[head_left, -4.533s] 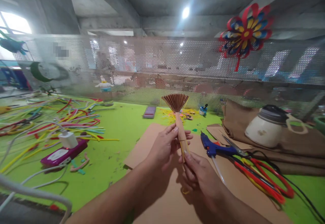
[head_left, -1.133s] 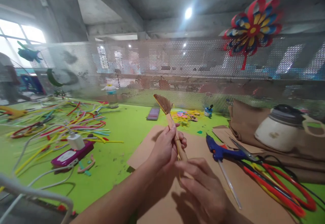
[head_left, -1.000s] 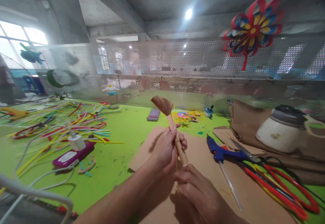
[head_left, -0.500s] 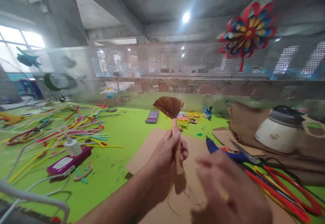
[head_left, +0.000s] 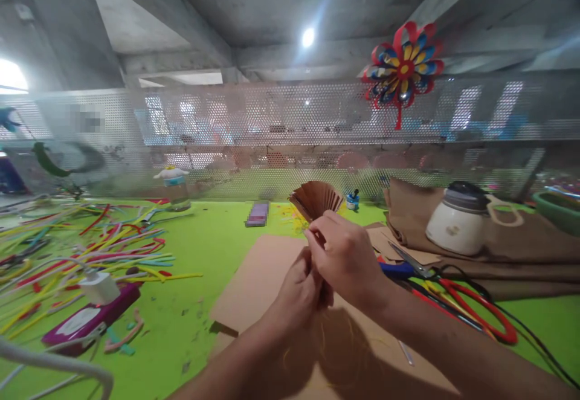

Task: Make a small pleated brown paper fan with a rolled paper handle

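A small brown pleated paper fan point(head_left: 316, 198) stands upright in front of me, its folds spread at the top. Low on its handle, my left hand point(head_left: 301, 288) is closed, and the fingers hide most of the handle. My right hand point(head_left: 347, 255) is closed at the neck of the fan, just under the pleats, thumb and forefinger pinched together. Whether a thread is also between those fingers is hidden. Below both hands lies a sheet of brown cardboard point(head_left: 254, 279), with a thin yellow thread point(head_left: 322, 333) loosely trailing over it.
Red-handled scissors point(head_left: 480, 309) and a blue-handled tool point(head_left: 399, 270) lie at the right. Behind them are folded brown paper point(head_left: 412, 206) and a white jar point(head_left: 457, 222). Coloured strips point(head_left: 122, 237) and a purple power strip point(head_left: 95, 318) with cables cover the left. A small blue bottle point(head_left: 352, 200) stands behind.
My right hand has come from the lower right to the neck of the fan and closed there. My left hand keeps its hold. The view has turned slightly right.
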Tool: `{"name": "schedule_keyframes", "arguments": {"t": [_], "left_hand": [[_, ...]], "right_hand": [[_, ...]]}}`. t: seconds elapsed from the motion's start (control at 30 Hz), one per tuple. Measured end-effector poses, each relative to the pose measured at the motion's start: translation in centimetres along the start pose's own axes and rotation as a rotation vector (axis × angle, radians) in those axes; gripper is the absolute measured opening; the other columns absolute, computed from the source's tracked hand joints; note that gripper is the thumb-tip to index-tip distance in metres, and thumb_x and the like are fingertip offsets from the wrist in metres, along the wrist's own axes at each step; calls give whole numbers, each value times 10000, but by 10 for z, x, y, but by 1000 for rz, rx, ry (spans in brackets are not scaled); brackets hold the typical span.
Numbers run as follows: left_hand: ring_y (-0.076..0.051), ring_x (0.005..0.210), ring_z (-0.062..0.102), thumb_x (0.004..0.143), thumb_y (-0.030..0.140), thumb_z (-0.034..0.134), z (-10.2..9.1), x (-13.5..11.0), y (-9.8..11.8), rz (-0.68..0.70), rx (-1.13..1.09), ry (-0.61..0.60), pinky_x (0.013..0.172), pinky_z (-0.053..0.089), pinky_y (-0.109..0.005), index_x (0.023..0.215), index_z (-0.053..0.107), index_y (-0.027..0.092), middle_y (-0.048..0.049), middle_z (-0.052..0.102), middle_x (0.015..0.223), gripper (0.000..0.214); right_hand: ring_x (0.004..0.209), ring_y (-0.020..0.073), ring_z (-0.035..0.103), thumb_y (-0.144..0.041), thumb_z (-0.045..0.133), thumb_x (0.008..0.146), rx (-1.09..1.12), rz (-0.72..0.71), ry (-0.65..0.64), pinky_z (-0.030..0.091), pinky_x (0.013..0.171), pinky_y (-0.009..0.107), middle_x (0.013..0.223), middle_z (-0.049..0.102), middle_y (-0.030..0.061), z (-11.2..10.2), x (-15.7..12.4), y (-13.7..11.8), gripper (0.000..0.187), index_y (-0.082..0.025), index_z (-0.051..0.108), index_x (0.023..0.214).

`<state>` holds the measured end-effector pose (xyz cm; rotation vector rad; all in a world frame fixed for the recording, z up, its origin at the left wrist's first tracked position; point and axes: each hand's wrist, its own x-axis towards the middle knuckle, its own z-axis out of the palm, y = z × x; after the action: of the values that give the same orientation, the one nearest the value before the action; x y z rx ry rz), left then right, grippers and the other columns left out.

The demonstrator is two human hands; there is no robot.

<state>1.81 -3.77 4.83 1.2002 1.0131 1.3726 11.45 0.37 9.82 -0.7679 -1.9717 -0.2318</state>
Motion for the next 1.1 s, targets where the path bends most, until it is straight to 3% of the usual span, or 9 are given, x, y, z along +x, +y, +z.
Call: {"name": "schedule_keyframes", "arguments": {"t": [0.27, 0.4, 0.53, 0.6, 0.73, 0.83, 0.93, 1.03, 1.1], "left_hand": [[-44, 400, 376, 869, 587, 589, -9, 4, -10, -24, -73, -51, 391, 266, -178, 774, 462, 200, 72, 446, 587, 418], [-53, 398, 421, 915, 483, 557, -13, 5, -4, -75, -223, -114, 394, 312, -172, 768, 461, 194, 62, 476, 592, 338], [-118, 498, 563, 952, 359, 499, -18, 11, 5, -117, -397, -89, 450, 418, -198, 955, 553, 166, 9, 567, 638, 201], [-145, 586, 616, 953, 292, 495, -20, 15, 7, -92, -462, -42, 561, 496, -236, 985, 568, 136, -32, 614, 673, 176], [-146, 644, 615, 921, 242, 545, -20, 18, 4, -103, -524, 50, 663, 522, -267, 934, 600, 108, -58, 629, 715, 145], [-152, 657, 604, 901, 278, 583, -18, 17, 4, -154, -523, 97, 650, 516, -277, 959, 623, 117, -46, 614, 734, 176], [-142, 665, 592, 884, 294, 628, -17, 16, 7, -119, -487, 136, 647, 499, -250, 1023, 636, 113, -25, 592, 699, 229], [-135, 654, 584, 881, 308, 646, -16, 15, 8, -68, -454, 141, 637, 488, -235, 1058, 627, 106, -14, 583, 677, 269], [-123, 611, 566, 894, 319, 631, -15, 14, 7, -67, -445, 125, 584, 467, -221, 1067, 610, 108, -6, 572, 670, 274]], "right_hand": [[647, 166, 531, -123, 514, 875, 34, 82, 24, 370, 618, 294, 703, 605, 43, 23, 17, 17, 200, -168, 604, 703], [623, 138, 528, -175, 562, 890, 130, 67, 34, 400, 606, 268, 707, 599, 15, 9, 11, 15, 135, -166, 626, 771], [586, 132, 491, -265, 570, 914, 257, 159, 71, 408, 578, 274, 667, 551, -4, -14, -14, 17, 200, -175, 617, 742], [610, 145, 534, -286, 557, 912, 427, 295, -67, 443, 607, 292, 661, 581, 7, -18, -30, 21, 234, -182, 616, 711], [837, 192, 662, -289, 620, 829, 975, 613, -390, 528, 700, 317, 937, 710, 82, -11, -58, 23, 188, -177, 625, 979], [617, 152, 626, -296, 678, 760, 1187, 800, -536, 496, 528, 266, 825, 686, 32, -3, -73, 16, 304, -189, 584, 1028], [535, 133, 546, -320, 573, 863, 1068, 707, -584, 432, 501, 254, 648, 604, -9, 2, -83, 9, 153, -175, 624, 868], [639, 146, 536, -277, 469, 948, 774, 497, -438, 405, 570, 259, 667, 610, 17, 3, -91, 8, 302, -172, 606, 700], [600, 139, 512, -252, 444, 963, 654, 424, -427, 366, 542, 256, 636, 596, 5, 4, -96, 8, 320, -179, 576, 681]]}}
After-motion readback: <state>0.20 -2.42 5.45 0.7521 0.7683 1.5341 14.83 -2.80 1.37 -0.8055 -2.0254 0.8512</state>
